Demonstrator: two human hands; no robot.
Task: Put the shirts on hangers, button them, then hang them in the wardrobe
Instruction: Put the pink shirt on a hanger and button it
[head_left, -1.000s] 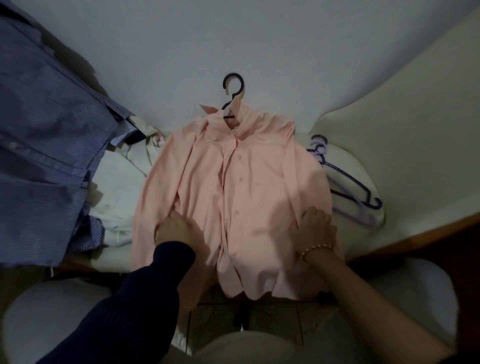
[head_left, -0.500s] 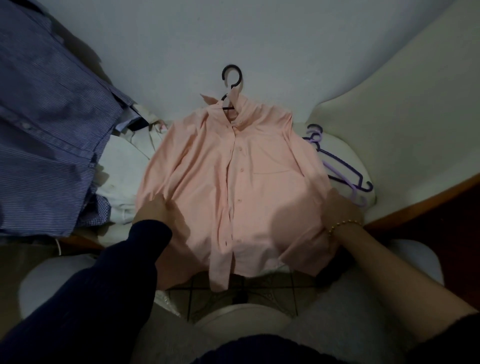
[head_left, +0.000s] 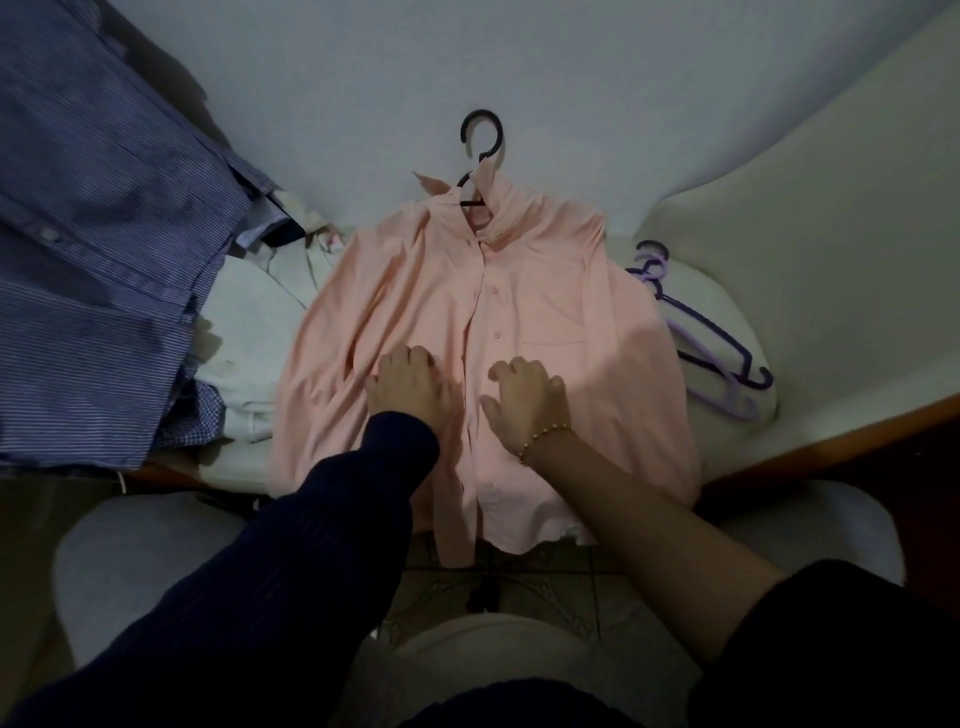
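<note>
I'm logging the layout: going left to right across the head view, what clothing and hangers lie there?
striped blue shirt → white clothes → pink shirt → purple hangers

Shirt on hanger (head_left: 524, 312): plain peach-pink
Its hanger (head_left: 482, 136): black
Hanging shirt (head_left: 93, 249): blue with fine white stripes
Spare hangers (head_left: 711, 343): lilac and dark purple
Left sleeve (head_left: 291, 561): navy
</note>
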